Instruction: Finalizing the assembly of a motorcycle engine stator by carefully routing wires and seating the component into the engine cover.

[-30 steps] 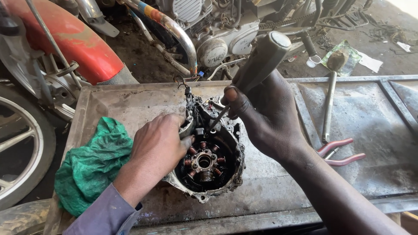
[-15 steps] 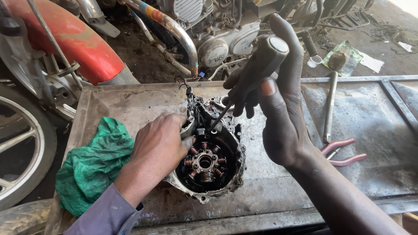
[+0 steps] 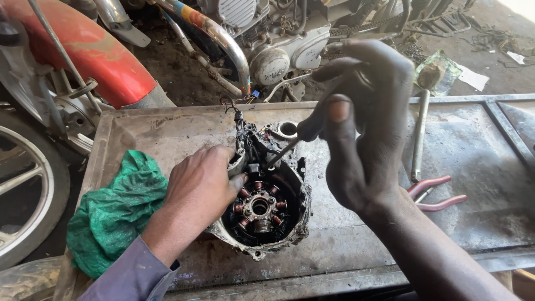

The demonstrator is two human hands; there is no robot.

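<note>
My left hand [image 3: 200, 181] steadies the dirty round stator cover [image 3: 264, 209] on the table [image 3: 167, 131] while my right hand [image 3: 362, 128], closed on the screwdriver [image 3: 281, 153], bears on a screw; next, firm straight turning pressure.

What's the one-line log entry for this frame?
left hand: steadies engine cover | right hand: holds screwdriver, tip in cover | nearby: green rag, pliers
</note>
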